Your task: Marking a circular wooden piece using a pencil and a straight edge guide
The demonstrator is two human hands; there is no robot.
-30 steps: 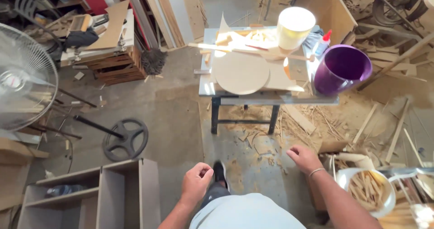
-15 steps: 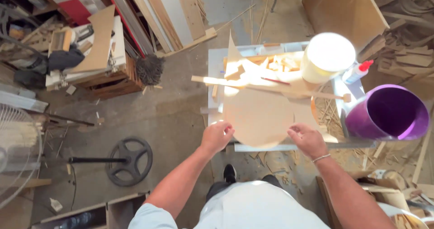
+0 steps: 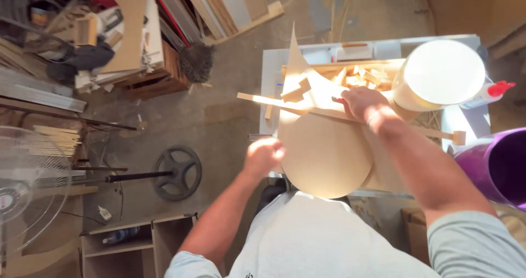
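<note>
Head view: left hand [image 3: 264,156] loosely curled at left edge of round wooden disc [image 3: 326,156] lying on counter [image 3: 268,69], grip on it unclear; right hand [image 3: 362,102] fingers closed over long wooden strip [image 3: 263,99] above disc; white bucket [image 3: 438,75], purple bucket [image 3: 501,165] to right

I see a matt, smooth fibreboard disc [image 3: 327,156] on a pale painted tabletop [image 3: 269,86]. The bucket [image 3: 438,75] looks like glossy white plastic, the tub [image 3: 499,165] shiny purple plastic. Blocks [image 3: 359,76] are raw, rough wood; the floor [image 3: 219,119] is dull concrete.
</note>
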